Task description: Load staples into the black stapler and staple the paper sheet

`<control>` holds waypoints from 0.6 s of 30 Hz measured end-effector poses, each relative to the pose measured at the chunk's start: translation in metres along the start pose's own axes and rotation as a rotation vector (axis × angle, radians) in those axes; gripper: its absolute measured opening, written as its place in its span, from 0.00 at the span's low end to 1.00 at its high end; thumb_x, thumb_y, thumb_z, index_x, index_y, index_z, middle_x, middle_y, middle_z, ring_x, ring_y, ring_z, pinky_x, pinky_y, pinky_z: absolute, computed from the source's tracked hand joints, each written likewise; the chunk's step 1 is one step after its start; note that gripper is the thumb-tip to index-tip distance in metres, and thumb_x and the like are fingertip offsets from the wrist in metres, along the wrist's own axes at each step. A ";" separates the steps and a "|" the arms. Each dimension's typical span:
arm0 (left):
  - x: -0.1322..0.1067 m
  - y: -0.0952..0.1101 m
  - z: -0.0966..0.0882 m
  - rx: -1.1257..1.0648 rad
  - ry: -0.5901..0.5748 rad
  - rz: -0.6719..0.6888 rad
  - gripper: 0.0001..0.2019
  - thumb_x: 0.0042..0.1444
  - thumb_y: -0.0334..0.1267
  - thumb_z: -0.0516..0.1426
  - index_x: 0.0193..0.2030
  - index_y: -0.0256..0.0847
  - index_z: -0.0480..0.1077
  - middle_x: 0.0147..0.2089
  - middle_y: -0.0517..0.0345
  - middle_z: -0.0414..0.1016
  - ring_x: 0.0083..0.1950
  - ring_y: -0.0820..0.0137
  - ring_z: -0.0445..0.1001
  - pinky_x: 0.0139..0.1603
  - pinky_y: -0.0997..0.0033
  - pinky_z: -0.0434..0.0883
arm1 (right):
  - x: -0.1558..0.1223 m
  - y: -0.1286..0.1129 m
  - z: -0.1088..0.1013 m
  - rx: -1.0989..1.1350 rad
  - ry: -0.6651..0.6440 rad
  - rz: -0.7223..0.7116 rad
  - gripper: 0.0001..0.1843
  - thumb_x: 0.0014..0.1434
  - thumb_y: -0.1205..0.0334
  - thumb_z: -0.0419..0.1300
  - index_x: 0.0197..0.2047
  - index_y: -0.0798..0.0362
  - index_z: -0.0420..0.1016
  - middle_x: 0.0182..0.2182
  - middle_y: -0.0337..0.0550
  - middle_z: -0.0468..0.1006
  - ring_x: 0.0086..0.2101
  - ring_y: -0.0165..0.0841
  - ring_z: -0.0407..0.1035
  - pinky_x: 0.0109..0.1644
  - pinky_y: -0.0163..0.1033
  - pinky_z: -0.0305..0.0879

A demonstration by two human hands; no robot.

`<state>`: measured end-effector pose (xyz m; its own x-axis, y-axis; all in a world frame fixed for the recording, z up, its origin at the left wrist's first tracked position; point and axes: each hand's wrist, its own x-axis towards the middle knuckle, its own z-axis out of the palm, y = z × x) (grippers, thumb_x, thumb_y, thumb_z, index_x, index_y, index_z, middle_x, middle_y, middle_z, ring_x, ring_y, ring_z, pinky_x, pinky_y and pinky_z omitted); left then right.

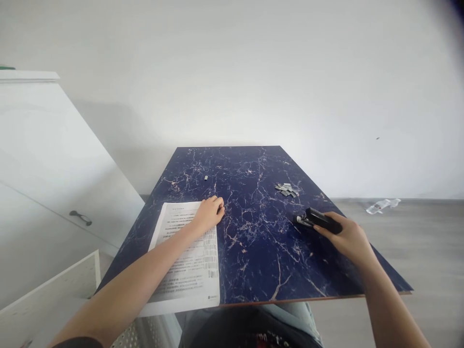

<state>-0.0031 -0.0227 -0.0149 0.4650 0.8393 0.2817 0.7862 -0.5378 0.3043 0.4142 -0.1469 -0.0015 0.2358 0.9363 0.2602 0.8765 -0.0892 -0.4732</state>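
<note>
Stapler [321,220] is pointing inward near the right edge of the table [250,251], right hand [351,237] grasping it. Grey strips [286,189] are lying piled beyond. Left hand [210,213] is resting on printed paper [190,280] nearing the front edge, fingers curling, grip unclear.

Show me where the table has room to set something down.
Bare: middle of the table, between printed paper and stapler, and its far end, beyond the grey strips and small piece. Crowded: near left, with paper and left hand; right side, with strips, stapler and right hand.
</note>
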 end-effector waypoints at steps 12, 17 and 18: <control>-0.001 0.000 -0.001 -0.040 0.016 0.022 0.06 0.63 0.33 0.52 0.34 0.42 0.64 0.35 0.59 0.68 0.34 0.68 0.67 0.37 0.67 0.60 | -0.004 -0.005 0.008 -0.036 0.069 -0.092 0.27 0.51 0.43 0.67 0.51 0.49 0.76 0.38 0.46 0.81 0.37 0.46 0.75 0.38 0.45 0.67; -0.001 0.007 -0.004 -0.166 0.065 0.065 0.10 0.67 0.38 0.50 0.34 0.42 0.65 0.34 0.59 0.69 0.32 0.71 0.67 0.36 0.69 0.62 | -0.016 -0.079 -0.002 0.099 0.470 -0.382 0.11 0.59 0.54 0.65 0.42 0.49 0.76 0.42 0.48 0.78 0.43 0.43 0.72 0.51 0.46 0.65; -0.001 0.010 -0.004 -0.173 0.062 0.078 0.11 0.68 0.40 0.49 0.34 0.42 0.65 0.33 0.59 0.69 0.31 0.71 0.67 0.35 0.69 0.62 | -0.016 -0.098 0.001 0.162 0.428 -0.428 0.05 0.61 0.57 0.63 0.38 0.49 0.75 0.37 0.46 0.77 0.39 0.39 0.71 0.47 0.43 0.65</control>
<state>0.0022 -0.0293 -0.0085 0.4921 0.7907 0.3642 0.6644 -0.6114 0.4297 0.3241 -0.1527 0.0401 0.0545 0.6559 0.7528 0.8634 0.3478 -0.3655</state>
